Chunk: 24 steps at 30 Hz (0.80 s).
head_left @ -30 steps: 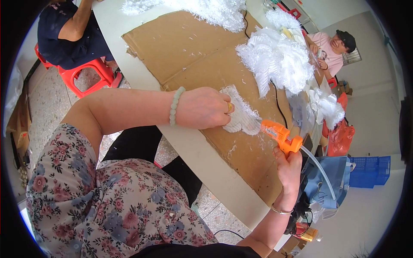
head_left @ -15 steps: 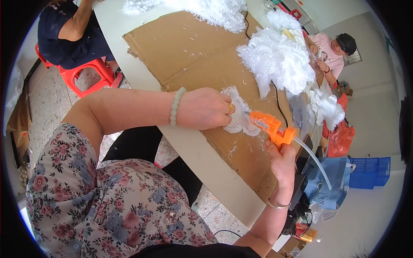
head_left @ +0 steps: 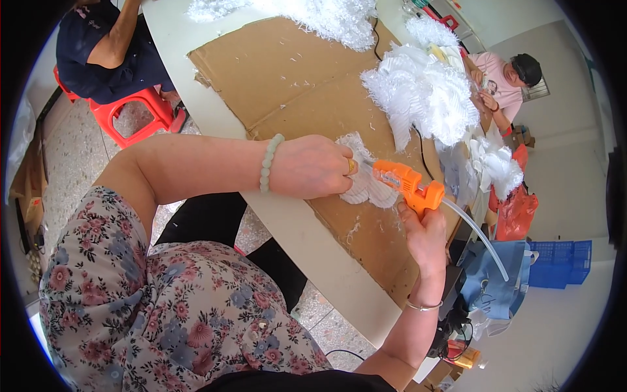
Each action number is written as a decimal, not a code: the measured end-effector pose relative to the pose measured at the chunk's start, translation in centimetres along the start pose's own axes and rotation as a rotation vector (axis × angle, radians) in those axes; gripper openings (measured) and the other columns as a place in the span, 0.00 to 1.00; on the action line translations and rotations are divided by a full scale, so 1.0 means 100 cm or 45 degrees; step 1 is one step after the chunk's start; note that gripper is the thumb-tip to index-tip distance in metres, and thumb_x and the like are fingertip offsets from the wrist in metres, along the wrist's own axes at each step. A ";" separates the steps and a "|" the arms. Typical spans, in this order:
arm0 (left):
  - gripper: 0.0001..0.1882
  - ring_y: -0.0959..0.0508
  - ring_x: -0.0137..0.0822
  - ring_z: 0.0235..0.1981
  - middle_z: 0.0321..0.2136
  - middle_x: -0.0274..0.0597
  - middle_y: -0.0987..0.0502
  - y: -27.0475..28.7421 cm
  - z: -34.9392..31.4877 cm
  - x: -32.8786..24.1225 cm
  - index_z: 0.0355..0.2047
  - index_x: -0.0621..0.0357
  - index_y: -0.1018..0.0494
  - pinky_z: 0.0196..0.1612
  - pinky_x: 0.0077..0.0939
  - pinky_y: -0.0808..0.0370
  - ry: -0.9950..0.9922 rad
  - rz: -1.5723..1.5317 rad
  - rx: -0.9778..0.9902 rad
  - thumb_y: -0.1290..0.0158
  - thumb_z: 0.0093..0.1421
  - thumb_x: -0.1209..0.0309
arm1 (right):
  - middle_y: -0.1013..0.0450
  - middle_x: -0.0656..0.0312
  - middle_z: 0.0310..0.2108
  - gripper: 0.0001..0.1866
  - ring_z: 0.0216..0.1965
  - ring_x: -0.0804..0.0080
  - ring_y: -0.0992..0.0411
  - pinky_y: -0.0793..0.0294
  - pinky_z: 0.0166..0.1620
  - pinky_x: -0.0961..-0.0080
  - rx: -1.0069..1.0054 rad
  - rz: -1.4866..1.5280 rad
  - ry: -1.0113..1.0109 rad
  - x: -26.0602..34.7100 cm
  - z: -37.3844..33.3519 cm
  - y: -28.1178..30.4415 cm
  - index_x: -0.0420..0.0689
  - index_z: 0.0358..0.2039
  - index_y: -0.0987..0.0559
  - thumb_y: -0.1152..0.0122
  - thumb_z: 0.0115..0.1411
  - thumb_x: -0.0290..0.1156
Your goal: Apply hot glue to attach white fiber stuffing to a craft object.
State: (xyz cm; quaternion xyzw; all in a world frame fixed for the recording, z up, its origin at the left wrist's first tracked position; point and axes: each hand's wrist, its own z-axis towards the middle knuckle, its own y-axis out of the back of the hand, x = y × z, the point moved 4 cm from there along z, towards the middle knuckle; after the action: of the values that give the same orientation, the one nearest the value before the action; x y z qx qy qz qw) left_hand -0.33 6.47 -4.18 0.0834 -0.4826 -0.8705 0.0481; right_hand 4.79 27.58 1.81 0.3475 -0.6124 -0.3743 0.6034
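My right hand (head_left: 426,236) grips an orange hot glue gun (head_left: 406,183) by its handle. A long whitish glue stick (head_left: 482,235) sticks out of the gun's back end and droops to the right. The gun's nozzle points left, over a white ribbed fabric piece (head_left: 369,186) with fuzzy edges. My left hand (head_left: 317,166), closed, holds the left side of that piece down on a brown cardboard sheet (head_left: 307,98). Its fingertips are mostly hidden behind the back of the hand.
White fringed fabric pieces (head_left: 428,91) are heaped beyond the glue gun, and another white fluffy pile (head_left: 333,23) lies at the far edge. A black cord (head_left: 424,153) crosses the cardboard. Two people sit around the pale table (head_left: 313,251), one on a red stool (head_left: 134,117).
My right hand has moved the glue gun slightly left, bringing its nozzle closer to my left fingers over the fabric. My left hand stays almost where it was.
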 end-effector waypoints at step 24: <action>0.09 0.25 0.34 0.30 0.32 0.40 0.22 0.000 -0.004 -0.005 0.27 0.64 0.26 0.29 0.26 0.25 -0.048 0.149 -0.042 0.47 0.44 0.72 | 0.30 0.66 0.24 0.10 0.24 0.80 0.36 0.35 0.29 0.80 0.014 0.036 0.071 0.014 0.017 -0.010 0.36 0.37 0.26 0.42 0.55 0.26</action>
State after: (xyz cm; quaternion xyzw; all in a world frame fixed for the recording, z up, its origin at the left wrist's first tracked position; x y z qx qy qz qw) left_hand 0.21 6.22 -4.30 0.0378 -0.4730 -0.8755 0.0909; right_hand 3.04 25.94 1.61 0.3524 -0.6022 -0.3526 0.6235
